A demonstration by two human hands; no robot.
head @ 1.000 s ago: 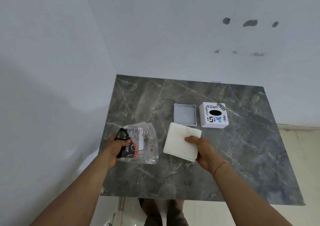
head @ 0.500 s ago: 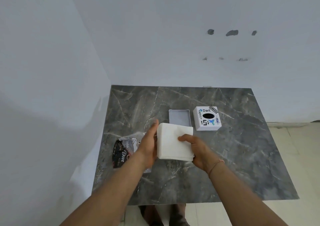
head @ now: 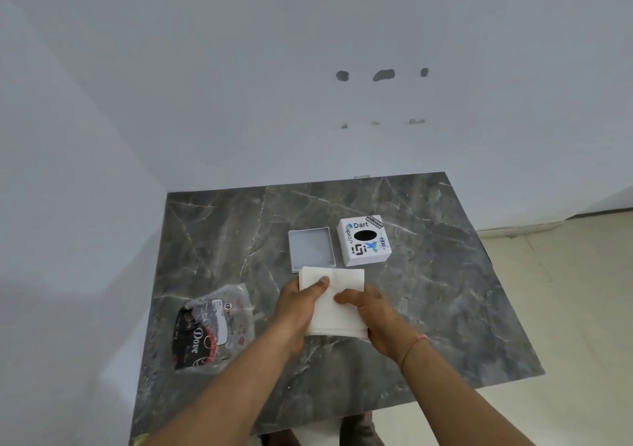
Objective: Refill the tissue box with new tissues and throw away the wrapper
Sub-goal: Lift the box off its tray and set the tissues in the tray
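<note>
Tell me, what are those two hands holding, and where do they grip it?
A white stack of folded tissues: the left hand grips its left edge, the right hand its right edge.

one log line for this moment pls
step: tissues out | left hand + right hand: gripping tissue stack | tray: empty | wrapper: on table
</note>
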